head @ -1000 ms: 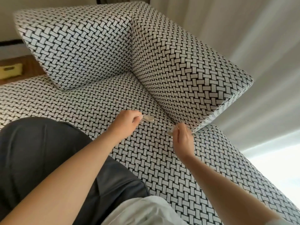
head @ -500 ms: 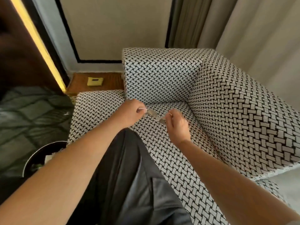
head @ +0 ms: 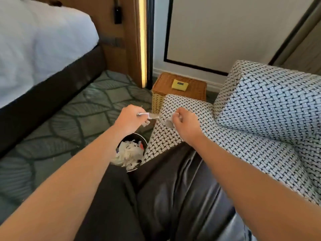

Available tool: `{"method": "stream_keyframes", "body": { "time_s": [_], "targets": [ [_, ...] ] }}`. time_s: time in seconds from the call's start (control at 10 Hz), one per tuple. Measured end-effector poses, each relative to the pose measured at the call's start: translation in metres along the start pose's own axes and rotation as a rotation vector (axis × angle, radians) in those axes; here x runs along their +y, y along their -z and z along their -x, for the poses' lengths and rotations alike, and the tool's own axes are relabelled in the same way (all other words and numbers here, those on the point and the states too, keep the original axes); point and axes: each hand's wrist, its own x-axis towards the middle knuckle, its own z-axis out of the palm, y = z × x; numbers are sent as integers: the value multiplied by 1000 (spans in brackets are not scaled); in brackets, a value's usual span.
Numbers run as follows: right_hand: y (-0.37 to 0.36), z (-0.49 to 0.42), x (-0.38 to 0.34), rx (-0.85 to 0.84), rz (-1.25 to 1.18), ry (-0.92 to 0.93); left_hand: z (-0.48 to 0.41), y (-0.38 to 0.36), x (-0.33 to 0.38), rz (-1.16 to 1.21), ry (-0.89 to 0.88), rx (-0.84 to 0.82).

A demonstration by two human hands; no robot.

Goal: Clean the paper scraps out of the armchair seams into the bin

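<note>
While your left hand [head: 129, 120] and right hand [head: 186, 125] each pinch a paper scrap, you look to be on the carry-to-the-bin step. The left scrap [head: 152, 117] hangs just past the edge of the armchair [head: 260, 110]. The right scrap [head: 167, 122] is over it. The bin [head: 133, 136] sits on the floor below, nearer you, with paper inside. Next, bring both hands over it and let go.

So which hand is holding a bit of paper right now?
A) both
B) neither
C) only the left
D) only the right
A: the fingers of the left hand pinch a pale scrap, and the right hand pinches a second scrap.
</note>
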Motion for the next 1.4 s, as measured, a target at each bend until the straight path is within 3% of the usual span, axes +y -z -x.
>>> {"method": "stream_keyframes", "body": {
  "time_s": [0.2,0.6,0.8,1.0,1.4],
  "targets": [
    [-81,-22,-19,-180,-14,-10,4,-2,-88,53,173,25],
    [-191,-60,-8,-365,46,-294,-1,-56,-174,200,610,117],
    [-209,-70,-5,-470,-15,-344,-17,-67,-185,251,588,83],
    [-205,-65,10,-502,-10,-343,-16,-79,-191,255,626,-167],
    [-132,-56,8,-637,71,-175,-4,-54,-138,10,350,-481]
  ]
}}
